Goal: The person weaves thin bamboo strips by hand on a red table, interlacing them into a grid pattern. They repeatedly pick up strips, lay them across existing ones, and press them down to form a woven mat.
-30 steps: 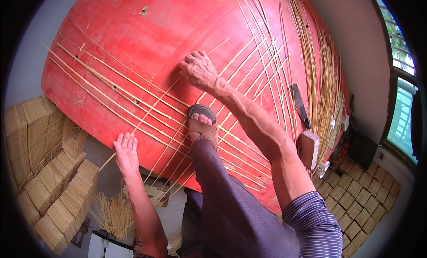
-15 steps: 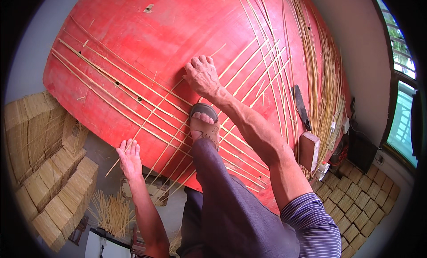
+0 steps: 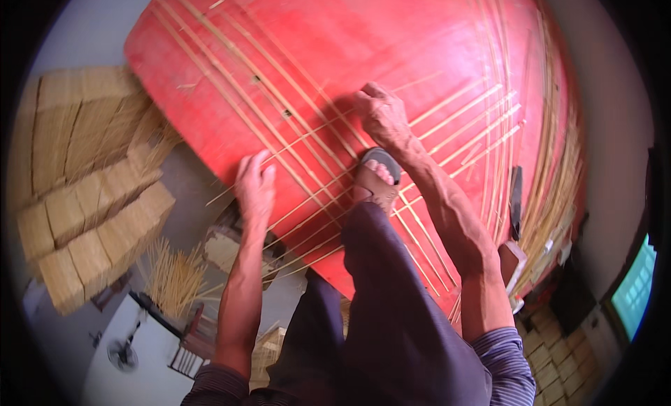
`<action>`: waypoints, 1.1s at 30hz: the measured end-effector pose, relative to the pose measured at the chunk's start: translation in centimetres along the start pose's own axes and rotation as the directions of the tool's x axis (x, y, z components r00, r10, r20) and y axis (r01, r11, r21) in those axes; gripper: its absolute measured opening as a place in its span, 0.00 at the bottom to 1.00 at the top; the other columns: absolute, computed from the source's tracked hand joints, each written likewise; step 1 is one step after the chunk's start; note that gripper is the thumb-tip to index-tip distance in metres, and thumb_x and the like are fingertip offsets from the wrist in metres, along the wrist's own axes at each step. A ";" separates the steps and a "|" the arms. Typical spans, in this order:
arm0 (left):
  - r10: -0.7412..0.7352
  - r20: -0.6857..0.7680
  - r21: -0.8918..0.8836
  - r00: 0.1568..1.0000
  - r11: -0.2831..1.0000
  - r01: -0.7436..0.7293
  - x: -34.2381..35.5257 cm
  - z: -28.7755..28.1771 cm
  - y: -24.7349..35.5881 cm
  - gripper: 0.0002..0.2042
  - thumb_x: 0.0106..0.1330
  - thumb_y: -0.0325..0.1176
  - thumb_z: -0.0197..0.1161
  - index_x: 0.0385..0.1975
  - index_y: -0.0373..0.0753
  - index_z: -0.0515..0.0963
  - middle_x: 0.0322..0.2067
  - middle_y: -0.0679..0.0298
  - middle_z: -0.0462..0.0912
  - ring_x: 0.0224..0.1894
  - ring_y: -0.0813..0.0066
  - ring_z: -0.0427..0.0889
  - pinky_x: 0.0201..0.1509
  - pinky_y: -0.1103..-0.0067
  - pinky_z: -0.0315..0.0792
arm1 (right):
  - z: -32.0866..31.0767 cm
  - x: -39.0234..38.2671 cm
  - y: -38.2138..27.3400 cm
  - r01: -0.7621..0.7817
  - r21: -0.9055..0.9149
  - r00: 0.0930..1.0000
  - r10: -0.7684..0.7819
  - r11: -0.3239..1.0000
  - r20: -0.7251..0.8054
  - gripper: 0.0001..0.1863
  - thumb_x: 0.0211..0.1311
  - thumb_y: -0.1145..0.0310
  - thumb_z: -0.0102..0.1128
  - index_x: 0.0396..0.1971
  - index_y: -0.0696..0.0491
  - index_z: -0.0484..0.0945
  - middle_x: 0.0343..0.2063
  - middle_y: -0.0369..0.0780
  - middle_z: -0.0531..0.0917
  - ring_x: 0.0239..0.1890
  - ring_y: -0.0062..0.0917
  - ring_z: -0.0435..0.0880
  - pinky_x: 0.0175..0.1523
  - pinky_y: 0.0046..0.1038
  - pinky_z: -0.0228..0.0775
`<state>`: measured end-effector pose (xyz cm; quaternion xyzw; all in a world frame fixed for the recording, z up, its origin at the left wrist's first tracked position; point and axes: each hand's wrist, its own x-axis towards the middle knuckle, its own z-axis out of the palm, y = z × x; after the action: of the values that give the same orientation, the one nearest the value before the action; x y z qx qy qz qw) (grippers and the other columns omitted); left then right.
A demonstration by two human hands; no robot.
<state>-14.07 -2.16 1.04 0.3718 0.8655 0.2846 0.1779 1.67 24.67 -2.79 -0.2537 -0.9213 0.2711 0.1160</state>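
Note:
Thin bamboo strips lie crossed in an open lattice (image 3: 307,196) on a red board (image 3: 335,35). My right hand (image 3: 384,116) is closed over one crosswise bamboo strip (image 3: 318,129), just beyond my foot; its fingertips are hidden. At the board's left edge my left hand (image 3: 255,186) is partly curled around the same strip near its end, slightly blurred by motion. My sandalled foot (image 3: 377,179) presses on the lattice between my two hands.
Loose long strips (image 3: 552,168) lie along the board's right side, near a dark flat blade-like tool (image 3: 516,200) and a brick-like block (image 3: 511,262). Stacked bundles (image 3: 77,224) stand at left, with a sheaf of short strips (image 3: 171,276) and a fan (image 3: 122,355) below.
The view has swung, so the board sits further right. My left hand has turned from an open palm to curled fingers at the strip. My right hand stays closed just beyond my foot.

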 end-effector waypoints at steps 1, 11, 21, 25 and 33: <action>-0.017 0.012 -0.042 1.000 0.999 0.017 0.6 0.6 0.0 0.15 0.61 0.23 0.60 0.49 0.32 0.78 0.41 0.52 0.79 0.43 0.57 0.80 0.48 0.68 0.74 | 0.6 0.0 -0.5 -0.004 0.064 0.998 0.008 0.998 -0.070 0.03 0.57 0.73 0.55 0.28 0.54 0.79 0.29 0.43 0.78 0.35 0.41 0.81 0.38 0.42 0.75; -0.017 -0.030 -0.112 0.999 0.994 0.013 -2.0 3.6 -0.4 0.14 0.58 0.20 0.60 0.45 0.34 0.78 0.37 0.56 0.76 0.34 0.64 0.79 0.40 0.71 0.75 | 1.3 -1.2 -0.2 0.001 0.133 0.999 0.004 0.991 -0.038 0.05 0.50 0.73 0.66 0.29 0.52 0.81 0.29 0.41 0.77 0.36 0.40 0.79 0.39 0.39 0.74; -0.072 0.005 -0.126 0.997 0.989 0.072 -5.7 4.8 1.2 0.13 0.60 0.21 0.63 0.44 0.37 0.78 0.38 0.55 0.75 0.36 0.60 0.80 0.40 0.70 0.75 | 0.3 -4.3 0.5 0.038 0.152 0.998 -0.044 0.988 0.036 0.07 0.49 0.76 0.66 0.30 0.54 0.82 0.30 0.41 0.78 0.37 0.39 0.79 0.42 0.37 0.73; -0.075 0.000 -0.137 0.997 0.988 0.074 -6.1 5.2 0.9 0.13 0.59 0.21 0.64 0.44 0.36 0.77 0.38 0.56 0.75 0.37 0.60 0.80 0.40 0.69 0.75 | 0.4 -4.3 0.4 0.034 0.134 0.999 -0.039 0.990 0.035 0.06 0.50 0.77 0.66 0.30 0.55 0.82 0.29 0.42 0.78 0.37 0.40 0.79 0.42 0.36 0.74; -0.044 -0.044 -0.104 0.998 0.994 0.039 -6.1 6.0 0.8 0.14 0.57 0.22 0.67 0.43 0.36 0.77 0.37 0.55 0.74 0.37 0.59 0.79 0.39 0.68 0.74 | 0.3 -4.4 1.0 0.049 0.161 0.995 -0.062 0.986 0.073 0.06 0.49 0.77 0.66 0.30 0.55 0.82 0.29 0.42 0.78 0.37 0.40 0.80 0.42 0.37 0.74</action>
<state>-6.52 -4.08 -2.46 0.3374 0.8612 0.3335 0.1825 5.68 22.89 -3.92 -0.2071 -0.9072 0.3502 0.1072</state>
